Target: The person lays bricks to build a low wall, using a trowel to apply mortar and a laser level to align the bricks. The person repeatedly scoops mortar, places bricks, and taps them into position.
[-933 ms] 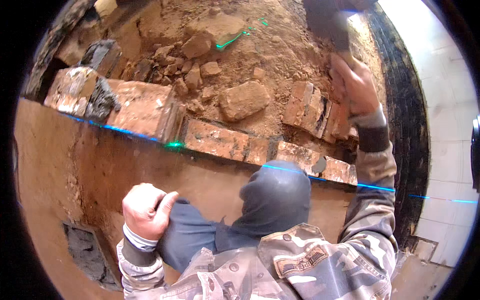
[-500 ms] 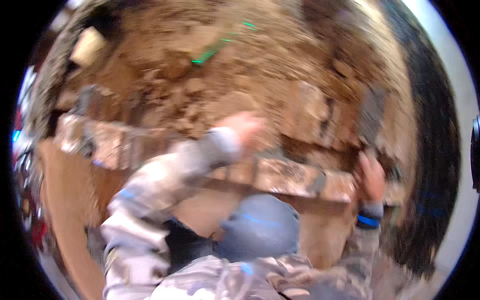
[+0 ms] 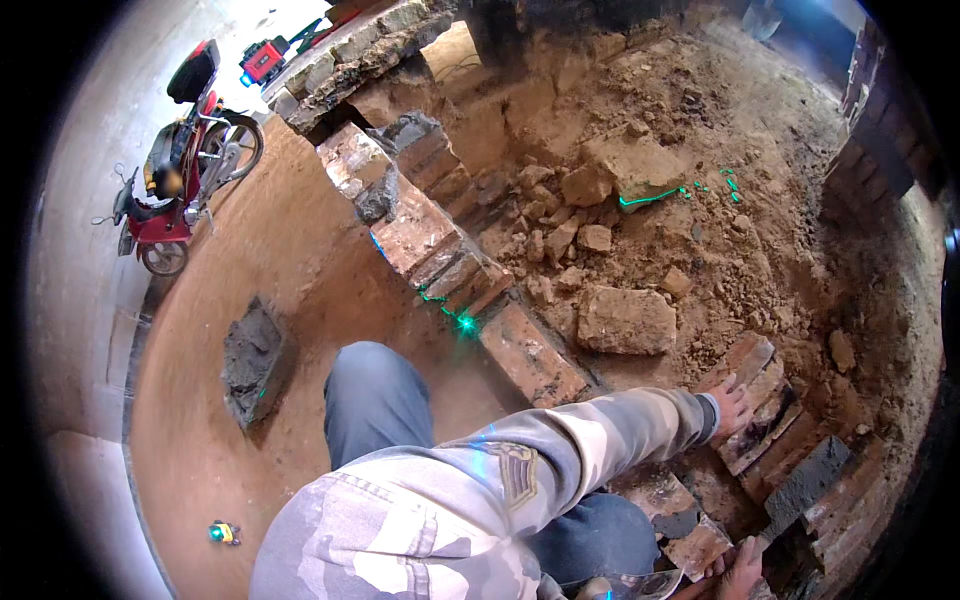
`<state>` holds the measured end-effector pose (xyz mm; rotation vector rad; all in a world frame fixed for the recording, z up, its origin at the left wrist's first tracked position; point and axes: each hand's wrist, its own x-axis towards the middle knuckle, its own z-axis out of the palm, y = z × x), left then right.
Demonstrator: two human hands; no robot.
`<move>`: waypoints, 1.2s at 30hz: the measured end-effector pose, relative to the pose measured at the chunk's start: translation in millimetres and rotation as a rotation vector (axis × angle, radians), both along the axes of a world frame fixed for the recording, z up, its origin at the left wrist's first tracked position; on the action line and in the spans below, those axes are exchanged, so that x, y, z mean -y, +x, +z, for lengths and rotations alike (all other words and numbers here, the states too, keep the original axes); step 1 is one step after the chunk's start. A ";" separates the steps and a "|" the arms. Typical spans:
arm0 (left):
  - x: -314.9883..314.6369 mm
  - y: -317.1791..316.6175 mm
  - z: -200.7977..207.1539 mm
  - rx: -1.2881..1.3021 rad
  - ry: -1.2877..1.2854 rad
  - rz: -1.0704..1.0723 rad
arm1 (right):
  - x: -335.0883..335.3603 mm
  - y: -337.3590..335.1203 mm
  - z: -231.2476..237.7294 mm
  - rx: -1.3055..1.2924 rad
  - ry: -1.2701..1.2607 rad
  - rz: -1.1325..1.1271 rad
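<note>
My left hand (image 3: 733, 405), fingers apart, lies on the end of a reddish-brown brick (image 3: 752, 362) at the right. Lower down, my right hand (image 3: 740, 570) has its fingers curled beside the brickwork; what is in them, if anything, is too hidden to name. A thin flat piece with a pale edge (image 3: 664, 584) shows just left of it. Between and beyond the hands are several set bricks, one topped with a dark grey slab of mortar (image 3: 808, 484). A mortar-smeared brick (image 3: 655, 498) lies near my knee.
A low brick wall (image 3: 415, 232) runs up toward the far left. Loose soil and rubble surround a large brick (image 3: 627, 321) behind it. Left are a mortar heap (image 3: 253, 358), a small lit device (image 3: 223, 533), a red motorcycle (image 3: 165, 190) and a red laser level (image 3: 263, 62).
The view has swung left and become sharp. My left hand has gone from over the rubble to a brick at the right. My right hand now appears lower in the picture.
</note>
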<state>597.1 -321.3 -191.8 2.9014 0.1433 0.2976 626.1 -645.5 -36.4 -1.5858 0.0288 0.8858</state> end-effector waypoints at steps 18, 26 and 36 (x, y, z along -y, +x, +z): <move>-304.6 -413.3 409.2 0.508 -1.039 0.521 | -87.7 -30.7 27.8 1.241 -0.480 0.578; -280.0 -499.8 412.0 1.059 -1.935 -0.205 | -158.3 -81.5 70.9 0.170 -0.187 0.333; -311.3 -563.9 390.7 1.240 -1.826 0.091 | -166.4 -105.8 90.0 0.724 -0.097 0.607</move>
